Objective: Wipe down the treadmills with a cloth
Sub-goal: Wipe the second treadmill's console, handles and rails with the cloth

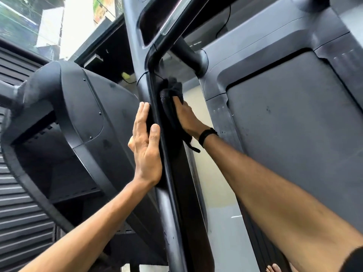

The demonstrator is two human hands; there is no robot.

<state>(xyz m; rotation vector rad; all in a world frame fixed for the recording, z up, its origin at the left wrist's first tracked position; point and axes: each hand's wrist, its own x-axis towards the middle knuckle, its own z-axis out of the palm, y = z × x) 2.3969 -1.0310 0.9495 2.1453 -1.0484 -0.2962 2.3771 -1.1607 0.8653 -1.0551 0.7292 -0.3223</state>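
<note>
No text, label, brand, number or sign can be read anywhere in this view. The dark treadmill (pixel 284 124) panels carry no legible marking, and the bright patch at the upper left is too blurred to read.

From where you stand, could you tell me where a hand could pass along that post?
Free lower down the upright post, below both wrists. Crowded higher: left hand flat on one side, right hand pressing the black cloth on the other.
</note>
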